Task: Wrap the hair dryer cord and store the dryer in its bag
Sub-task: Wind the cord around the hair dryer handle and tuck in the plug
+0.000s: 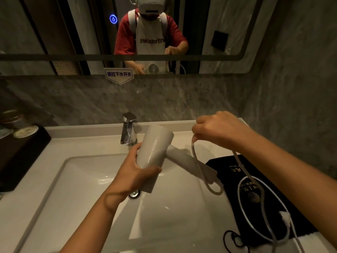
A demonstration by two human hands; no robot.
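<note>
A: Item one, hair dryer. White, held above the sink basin, barrel pointing away towards the faucet, handle slanting out to the right.

B: We log the left hand around the barrel, fingers curled over the far side, thumb pressed across the near end.

A: Item two, cord. White; it leaves the handle's end, makes a small loop below it, and rises along the handle to the right hand.

B: Right hand raised above the handle, fingertips pinching the cord, the other fingers bunched close together. From the pinch a second strand drops under the right forearm.

A: That strand lies in a wide loop on item three, bag. Black, gold lettering, flat on the counter just right of the basin. Whether it is open we cannot tell.

B: Plug, white, resting on the bag's near end.

A: Remaining: drain stopper in the basin; mirror above, with a sign at its lower edge.
</note>
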